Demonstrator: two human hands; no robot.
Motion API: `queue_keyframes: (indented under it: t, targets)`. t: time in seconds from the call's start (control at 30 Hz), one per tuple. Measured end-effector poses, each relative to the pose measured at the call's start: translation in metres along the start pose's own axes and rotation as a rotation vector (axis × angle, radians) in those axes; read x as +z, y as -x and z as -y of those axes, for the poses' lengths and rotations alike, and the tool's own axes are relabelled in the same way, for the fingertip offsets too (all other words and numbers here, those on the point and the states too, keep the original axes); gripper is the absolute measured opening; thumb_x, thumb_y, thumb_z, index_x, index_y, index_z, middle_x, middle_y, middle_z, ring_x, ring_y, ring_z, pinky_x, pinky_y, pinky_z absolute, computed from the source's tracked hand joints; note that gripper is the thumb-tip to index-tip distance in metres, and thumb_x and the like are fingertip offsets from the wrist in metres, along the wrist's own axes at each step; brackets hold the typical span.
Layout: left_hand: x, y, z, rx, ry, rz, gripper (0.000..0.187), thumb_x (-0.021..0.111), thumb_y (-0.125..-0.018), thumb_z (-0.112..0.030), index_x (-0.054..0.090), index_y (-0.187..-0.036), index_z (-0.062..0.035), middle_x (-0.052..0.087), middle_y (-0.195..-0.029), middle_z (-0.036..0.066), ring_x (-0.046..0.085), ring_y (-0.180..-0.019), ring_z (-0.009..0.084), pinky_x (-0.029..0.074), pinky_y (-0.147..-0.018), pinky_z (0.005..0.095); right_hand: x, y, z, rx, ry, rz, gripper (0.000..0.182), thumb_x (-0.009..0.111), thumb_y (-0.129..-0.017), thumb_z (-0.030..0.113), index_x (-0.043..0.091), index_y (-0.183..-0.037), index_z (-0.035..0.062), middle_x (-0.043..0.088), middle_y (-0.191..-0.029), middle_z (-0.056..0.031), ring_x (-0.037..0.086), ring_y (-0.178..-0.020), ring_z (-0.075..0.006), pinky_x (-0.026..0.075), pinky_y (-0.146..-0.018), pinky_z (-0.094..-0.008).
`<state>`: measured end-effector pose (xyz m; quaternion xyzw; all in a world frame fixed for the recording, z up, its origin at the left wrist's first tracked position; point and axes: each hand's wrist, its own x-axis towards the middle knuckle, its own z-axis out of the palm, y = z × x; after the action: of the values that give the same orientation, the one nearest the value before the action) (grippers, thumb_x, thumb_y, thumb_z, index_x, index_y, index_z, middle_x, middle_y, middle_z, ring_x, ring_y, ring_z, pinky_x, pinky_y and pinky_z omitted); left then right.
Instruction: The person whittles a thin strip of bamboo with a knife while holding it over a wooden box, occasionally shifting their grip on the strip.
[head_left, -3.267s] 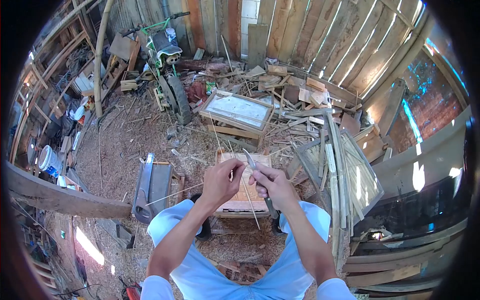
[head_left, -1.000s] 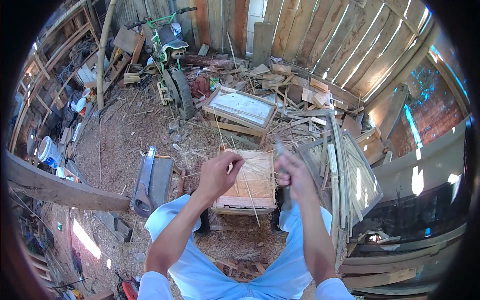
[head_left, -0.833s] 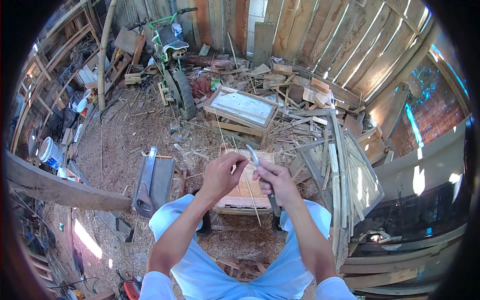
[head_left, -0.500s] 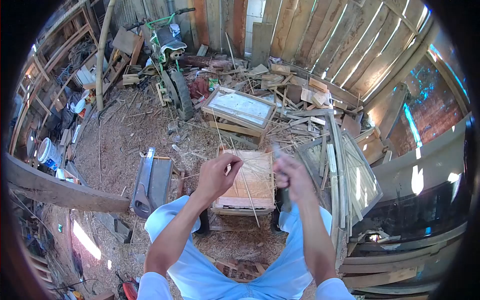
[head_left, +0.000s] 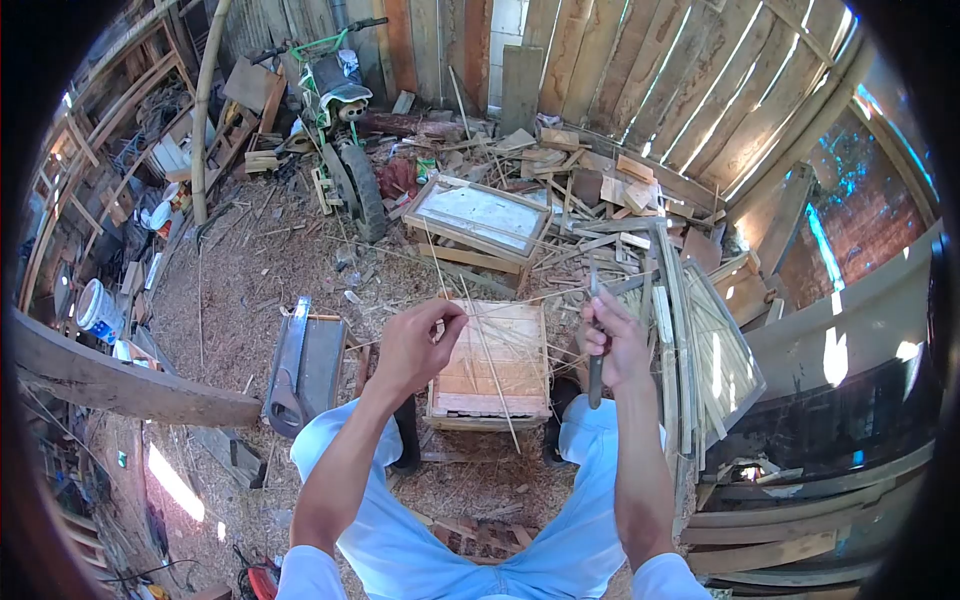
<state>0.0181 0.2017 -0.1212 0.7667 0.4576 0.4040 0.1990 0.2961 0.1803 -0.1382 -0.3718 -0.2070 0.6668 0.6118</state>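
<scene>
My right hand (head_left: 622,340) is wrapped round a knife (head_left: 595,375), its handle pointing down and its blade up. Left of it, my left hand (head_left: 415,343) is closed in a pinch at the upper left of a small wooden box (head_left: 495,378). A thin strip (head_left: 520,300) seems to run from the pinch toward the knife, but its ends are hard to make out. Several long thin sticks (head_left: 494,375) lie across the slatted top of the box, which stands between my knees.
A handsaw (head_left: 288,370) lies on a dark board at the left. Beyond the box sits a framed wooden case (head_left: 480,215). Scrap wood (head_left: 620,200) is piled behind it, near a small motorbike (head_left: 345,150). Long slats (head_left: 680,340) and a mesh frame (head_left: 722,360) lean at the right.
My right hand has moved right and slightly toward me with the knife, which now shows more sharply. My left hand has shifted a little to the left, still pinched.
</scene>
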Motion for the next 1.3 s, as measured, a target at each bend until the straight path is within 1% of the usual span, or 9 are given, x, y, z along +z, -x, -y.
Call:
queue_keyframes:
  t: [0.07,0.37,0.63,0.87,0.93,1.0,1.07,1.17,1.3]
  targets:
    - [0.0,-0.001,-0.001,-0.018,-0.099,0.004,0.006,0.066,-0.082,-0.012,0.064,-0.084,-0.0066,0.066,-0.076,0.008,0.062,-0.06,0.0246,0.048,-0.054,0.0332,0.007,0.004,-0.008,0.021,0.062,-0.005,0.034,0.055,-0.093,0.009,0.051,-0.126,0.0039,0.057,-0.083,-0.0039,0.042,-0.054,-0.0052,0.034,-0.043,-0.0172]
    - [0.028,-0.002,-0.011,0.049,-0.016,0.009,0.007,0.066,-0.08,-0.009,0.063,-0.085,-0.007,0.063,-0.075,0.007,0.063,-0.063,0.025,0.048,-0.054,0.0347,0.056,0.021,-0.057,0.232,0.221,0.199,0.028,0.056,-0.093,0.011,0.057,-0.119,0.0024,0.058,-0.081,-0.0035,0.041,-0.053,-0.0041,0.034,-0.044,-0.0172]
    - [0.008,-0.004,-0.007,-0.002,-0.015,-0.028,0.006,0.066,-0.08,-0.01,0.063,-0.084,-0.006,0.065,-0.077,0.008,0.064,-0.064,0.0258,0.049,-0.055,0.0353,0.02,0.003,-0.012,0.053,-0.026,0.038,0.032,0.054,-0.093,0.01,0.053,-0.125,0.0045,0.058,-0.082,-0.0018,0.04,-0.053,-0.0039,0.033,-0.043,-0.0171]
    - [0.016,0.0,-0.01,0.039,-0.003,0.028,0.007,0.066,-0.08,-0.011,0.063,-0.084,-0.005,0.066,-0.078,0.009,0.063,-0.062,0.0244,0.048,-0.054,0.0334,0.044,0.017,-0.05,0.264,0.142,0.248,0.034,0.056,-0.093,0.012,0.052,-0.126,0.0044,0.057,-0.083,-0.0026,0.04,-0.053,-0.0031,0.033,-0.044,-0.0166]
    - [0.012,-0.001,-0.008,0.018,0.004,0.026,0.007,0.066,-0.081,-0.011,0.064,-0.084,-0.0048,0.066,-0.078,0.009,0.063,-0.062,0.0241,0.047,-0.053,0.0329,0.036,0.011,-0.041,0.216,0.186,0.172,0.034,0.056,-0.093,0.011,0.052,-0.127,0.0052,0.057,-0.083,-0.0024,0.041,-0.053,-0.0034,0.033,-0.044,-0.0166]
    - [0.009,-0.001,-0.003,0.027,0.052,-0.034,0.007,0.067,-0.08,-0.008,0.064,-0.084,-0.0024,0.063,-0.07,0.008,0.052,-0.05,0.0162,0.04,-0.047,0.0293,0.028,0.006,-0.024,0.06,0.109,0.016,0.035,0.055,-0.093,0.01,0.052,-0.127,0.0057,0.057,-0.083,-0.0026,0.04,-0.053,-0.0038,0.033,-0.044,-0.0167]
    - [0.009,0.0,-0.005,0.015,0.068,-0.008,0.007,0.067,-0.081,-0.008,0.064,-0.084,-0.0024,0.063,-0.07,0.009,0.053,-0.051,0.0165,0.04,-0.048,0.0293,0.023,0.006,-0.018,0.017,0.047,0.047,0.036,0.056,-0.093,0.01,0.052,-0.128,0.0059,0.057,-0.082,-0.0029,0.041,-0.053,-0.0038,0.033,-0.044,-0.0166]
    - [0.016,0.002,-0.006,0.016,0.086,0.022,0.007,0.066,-0.081,-0.008,0.064,-0.084,-0.0024,0.063,-0.071,0.009,0.054,-0.052,0.0169,0.041,-0.048,0.0293,0.033,0.017,-0.037,0.189,0.217,0.101,0.038,0.055,-0.093,0.012,0.05,-0.13,0.006,0.057,-0.083,-0.0028,0.04,-0.055,-0.0035,0.032,-0.044,-0.017]
    - [0.018,0.004,-0.003,0.012,0.099,0.046,0.006,0.066,-0.082,-0.008,0.065,-0.085,-0.0023,0.064,-0.073,0.008,0.055,-0.054,0.017,0.041,-0.048,0.0289,0.045,0.021,-0.05,0.245,0.153,0.226,0.037,0.057,-0.093,0.013,0.05,-0.129,0.0027,0.057,-0.084,-0.0025,0.04,-0.055,-0.0031,0.031,-0.044,-0.0167]
